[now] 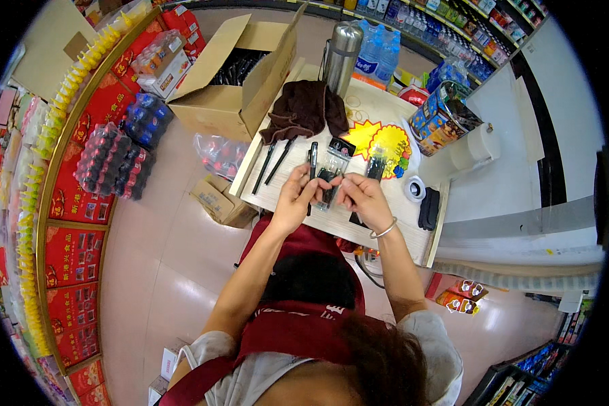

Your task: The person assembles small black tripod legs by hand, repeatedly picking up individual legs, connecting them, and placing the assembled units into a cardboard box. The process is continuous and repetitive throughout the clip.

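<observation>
My left hand (296, 198) and my right hand (363, 198) meet above a pale wooden tabletop, thumbs and fingertips pinched close together. Whatever is between the fingertips is too small to make out. Just beneath them lies a clear plastic packet (336, 161) with black contents, partly covered by my fingers. A black pen (313, 154) stands out just beyond my left fingers, and two more slim black pens (262, 169) lie to the left. Past my right hand is another clear packet (376, 164) with dark contents. My right wrist wears a bangle (384, 229).
A brown cloth (298, 111) and steel thermos (344, 57) occupy the table's far side. Yellow starburst tags (388, 143), a white tape roll (415, 189) and black case (429, 208) sit rightward. An open cardboard box (213, 111) stands far left; bottle packs (108, 159) are on the floor.
</observation>
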Motion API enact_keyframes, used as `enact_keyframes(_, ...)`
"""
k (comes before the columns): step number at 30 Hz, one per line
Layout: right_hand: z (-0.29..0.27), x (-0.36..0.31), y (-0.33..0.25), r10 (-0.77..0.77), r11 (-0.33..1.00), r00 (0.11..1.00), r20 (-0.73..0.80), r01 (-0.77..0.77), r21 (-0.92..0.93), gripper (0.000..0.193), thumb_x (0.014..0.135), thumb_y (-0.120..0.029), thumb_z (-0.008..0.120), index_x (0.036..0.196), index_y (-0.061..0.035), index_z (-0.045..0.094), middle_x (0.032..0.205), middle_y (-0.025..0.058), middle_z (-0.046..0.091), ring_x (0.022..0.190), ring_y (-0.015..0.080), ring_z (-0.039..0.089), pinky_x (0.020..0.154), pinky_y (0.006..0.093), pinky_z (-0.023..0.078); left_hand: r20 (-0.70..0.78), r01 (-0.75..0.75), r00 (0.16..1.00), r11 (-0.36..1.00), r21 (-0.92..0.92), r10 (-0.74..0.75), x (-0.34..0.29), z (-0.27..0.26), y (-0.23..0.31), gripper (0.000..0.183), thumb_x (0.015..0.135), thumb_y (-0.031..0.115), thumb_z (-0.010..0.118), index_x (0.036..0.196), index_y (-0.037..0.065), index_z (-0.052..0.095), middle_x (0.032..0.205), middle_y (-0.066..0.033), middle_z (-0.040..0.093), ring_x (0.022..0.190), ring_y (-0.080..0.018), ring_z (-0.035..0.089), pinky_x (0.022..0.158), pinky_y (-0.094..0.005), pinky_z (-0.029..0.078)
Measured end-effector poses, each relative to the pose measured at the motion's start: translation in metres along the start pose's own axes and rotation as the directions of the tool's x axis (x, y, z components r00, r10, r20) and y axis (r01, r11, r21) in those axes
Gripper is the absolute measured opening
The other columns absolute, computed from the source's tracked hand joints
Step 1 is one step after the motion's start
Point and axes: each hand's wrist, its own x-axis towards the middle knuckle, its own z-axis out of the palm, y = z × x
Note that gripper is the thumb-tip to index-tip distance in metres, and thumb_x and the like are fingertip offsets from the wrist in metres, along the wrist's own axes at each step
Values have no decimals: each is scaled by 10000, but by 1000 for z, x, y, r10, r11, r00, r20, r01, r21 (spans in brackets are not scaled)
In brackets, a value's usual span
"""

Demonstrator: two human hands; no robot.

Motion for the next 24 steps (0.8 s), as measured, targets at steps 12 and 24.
enact_keyframes(12,22,-12,24,-277,789,959,-57,193,-583,172,883,-109,514,863,22,625,651,100,610,551,153,559,489,273,416,-200,221,961,964,145,-190,9,8,-9,179,840,202,652,768,43,612,592,26,539,467,-25,381,429,-174,288)
enact_keyframes(24,10,-15,68,-326,869,876,-356,128,-479,136,852,-90,565,909,24,612,709,68,645,614,102,589,567,245,449,-260,126,960,988,86,-100,56,-14,-13,320,926,271,512,1025,-31,551,744,0,444,587,-77,400,505,-209,326)
